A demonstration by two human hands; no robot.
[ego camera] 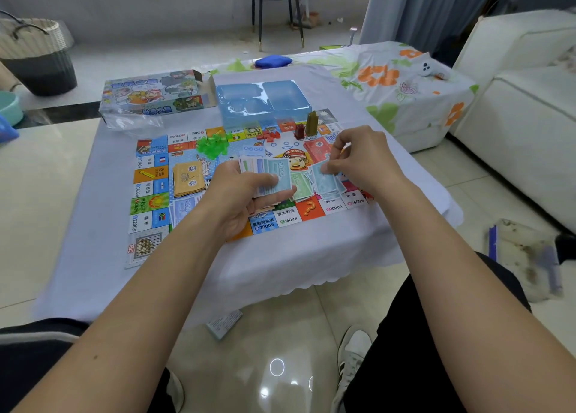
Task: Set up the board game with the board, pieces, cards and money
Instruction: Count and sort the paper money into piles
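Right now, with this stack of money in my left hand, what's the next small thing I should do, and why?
Probably lay the note your right hand is pinching onto the blue pile under it, then draw the next from the fanned stack your left hand holds. The stack still looks thick and mixed in colour, while the yellow cards and green houses already sit on the board.

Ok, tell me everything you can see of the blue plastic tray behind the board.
The tray is a light blue, glossy, thin moulded plastic insert, somewhat see-through. It has one large square well on the right and several smaller wells on the left; all look empty. It lies flat and upright on the white cloth, at the far edge of the board, right of the open box. Neither hand touches it.
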